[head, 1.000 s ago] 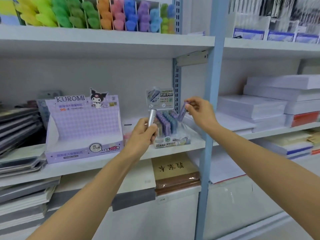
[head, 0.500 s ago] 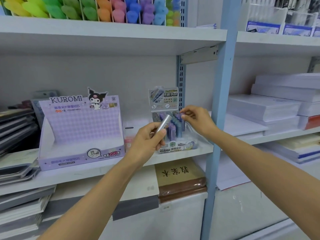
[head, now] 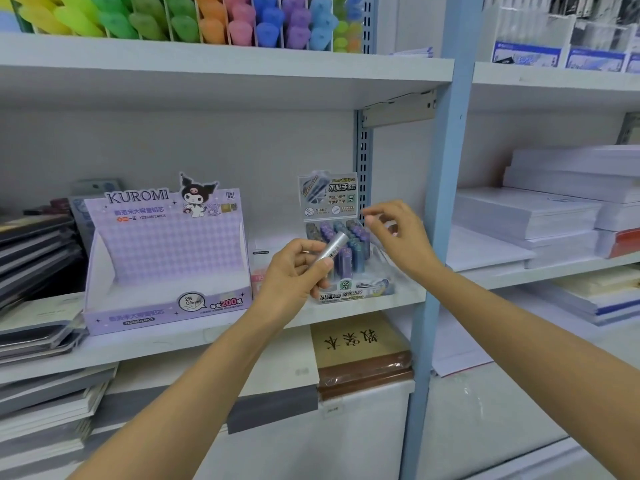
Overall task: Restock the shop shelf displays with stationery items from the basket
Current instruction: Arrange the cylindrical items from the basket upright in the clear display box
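Partway through, by the look of the shelf (head: 138, 341). Holds a silver tube (head: 333, 247) in the left grip (head: 294, 275), pinched at its lower end between thumb and fingers, slanted up and to the right, barcode outward. Carries it just in front of the small display box (head: 353, 261), touching nothing of the box as far as visible, so not yet stocked. Poises the right grip (head: 398, 237) just above the box's right-hand rows, fingers loosely curled, thumb and forefinger close together, holding nothing visible. Reads as a spare grip, ready either to steady the box or to take the tube over.

Already done, apparently: several close rows of upright tubes in purple, blue and dark teal inside the box, below its printed header card (head: 327, 195). No telling about free slots in the front rows, hidden behind the left grip and the silver tube.

Still to do, at the least: seat the silver tube upright among the rest. Probably more besides. Just to the left on the same shelf, a purple Kuromi box (head: 166, 265), showing no stock above its front lip, so perhaps due a refill. No basket in view, hence no count of remaining items. Elsewhere, full-looking: coloured items (head: 242, 26) on the shelf above, paper stacks (head: 530, 216) in the bay to the right.
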The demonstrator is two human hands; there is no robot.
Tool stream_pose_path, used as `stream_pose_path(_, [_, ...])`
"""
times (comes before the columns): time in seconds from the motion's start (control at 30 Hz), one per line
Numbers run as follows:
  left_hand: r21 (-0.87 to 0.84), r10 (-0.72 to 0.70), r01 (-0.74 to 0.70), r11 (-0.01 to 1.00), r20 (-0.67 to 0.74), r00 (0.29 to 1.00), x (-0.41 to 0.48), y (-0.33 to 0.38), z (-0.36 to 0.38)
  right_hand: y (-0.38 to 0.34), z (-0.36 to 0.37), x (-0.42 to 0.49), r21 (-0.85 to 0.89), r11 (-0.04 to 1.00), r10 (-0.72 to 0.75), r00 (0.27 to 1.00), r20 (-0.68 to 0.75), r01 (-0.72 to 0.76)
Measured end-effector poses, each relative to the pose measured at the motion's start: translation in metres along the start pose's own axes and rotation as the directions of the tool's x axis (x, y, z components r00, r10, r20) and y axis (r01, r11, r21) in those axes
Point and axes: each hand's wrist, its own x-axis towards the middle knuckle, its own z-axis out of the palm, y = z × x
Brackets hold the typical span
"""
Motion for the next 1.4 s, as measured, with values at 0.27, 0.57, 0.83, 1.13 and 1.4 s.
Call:
stream_pose_path(0.27, [-0.056,0.006,-0.01,0.998,-0.071,0.997,-0.003,0.008,0.006,-0.037,-0.009,-0.031,0.471,0.882,-0.111,0.957,0.267,-0.03])
stream_pose_path(0.57, [-0.241,-0.003,-0.042,0.97,-0.18,0.984,-0.009,0.016,0.019,-0.044,-0.009,-0.051,0.55,0.812,-0.022,0.932,0.361,-0.194])
stream_pose_path(0.83, [0.225,0.225,-0.163,0.961,-0.282,0.933,-0.012,0.019,0.034,-0.063,-0.017,-0.045,0.421,0.906,-0.007,0.992,0.125,-0.046])
stream_pose_path(1.13, [0.746,0.418,-0.311,0.589,0.048,0.907,-0.026,-0.011,0.025,-0.037,-0.032,-0.025,0.255,0.964,0.095,0.992,-0.082,-0.071])
stream_pose_path(1.4, [0.906,0.216,-0.354,0.232,0.307,0.927,-0.045,-0.051,0.015,-0.001,-0.01,-0.012,-0.001,0.987,0.158,0.986,-0.046,-0.158])
